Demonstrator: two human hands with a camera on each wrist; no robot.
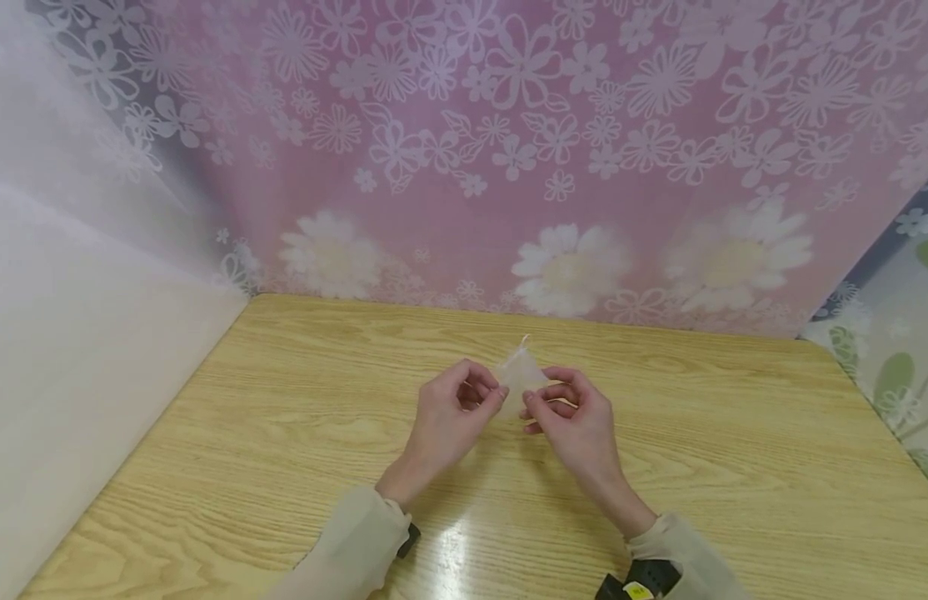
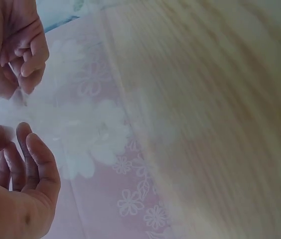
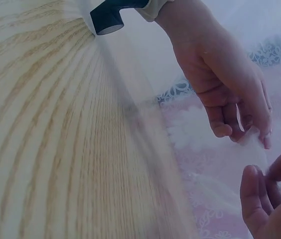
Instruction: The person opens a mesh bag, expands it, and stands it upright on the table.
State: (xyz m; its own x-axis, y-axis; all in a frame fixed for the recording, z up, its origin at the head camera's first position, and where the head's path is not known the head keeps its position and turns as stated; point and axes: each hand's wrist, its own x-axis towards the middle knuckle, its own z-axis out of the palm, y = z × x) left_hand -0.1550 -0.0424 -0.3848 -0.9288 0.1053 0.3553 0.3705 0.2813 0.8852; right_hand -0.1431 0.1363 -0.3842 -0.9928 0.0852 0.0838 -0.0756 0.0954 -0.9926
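A small, thin, translucent white bag (image 1: 521, 372) is held up above the table between both hands, one corner pointing away with a short white string (image 1: 525, 340) sticking out. My left hand (image 1: 452, 408) pinches its left edge between thumb and index finger. On the opposite edge, my right hand (image 1: 580, 421) pinches it in the same way, its other fingers loosely curled. In the right wrist view the bag (image 3: 254, 144) spans the gap between the fingertips of the two hands. It looks pale and blurred against the backdrop in the left wrist view.
Both hands are over a light wood-grain table (image 1: 299, 467). A pink curtain (image 1: 449, 225) with white flowers hangs along its far edge, and a whitish sheet (image 1: 97, 333) hangs at the left. Black wrist devices (image 1: 647, 579) are strapped near the sleeves.
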